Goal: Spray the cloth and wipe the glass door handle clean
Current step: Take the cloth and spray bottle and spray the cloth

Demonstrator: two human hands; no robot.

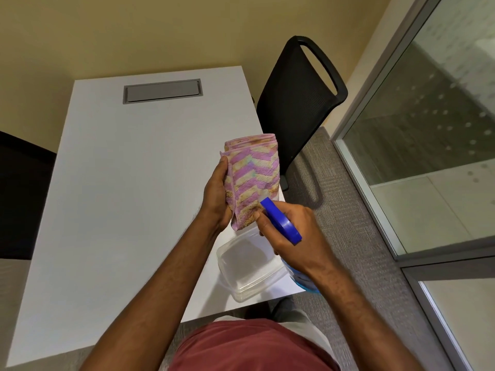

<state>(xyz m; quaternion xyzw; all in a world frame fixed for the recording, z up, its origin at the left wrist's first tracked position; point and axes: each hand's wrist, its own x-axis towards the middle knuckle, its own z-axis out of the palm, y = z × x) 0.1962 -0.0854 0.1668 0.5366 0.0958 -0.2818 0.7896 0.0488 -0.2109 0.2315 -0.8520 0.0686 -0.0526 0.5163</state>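
Observation:
My left hand [217, 195] holds a folded pink and yellow zigzag cloth [253, 175] upright above the white table. My right hand [297, 234] grips a spray bottle with a blue trigger head [281, 223]. Its pale nozzle touches or nearly touches the lower part of the cloth. Under my right wrist a bit of the bottle's light blue body [304, 283] shows. Glass panels in grey metal frames [428, 124] fill the right side. No door handle is in view.
A clear plastic container [241, 287] sits on the white table [120, 196] near its front right corner, below my hands. A black mesh chair [297, 103] stands at the table's right, another dark chair [21, 194] at the left. Grey carpet [348, 210] lies between table and glass.

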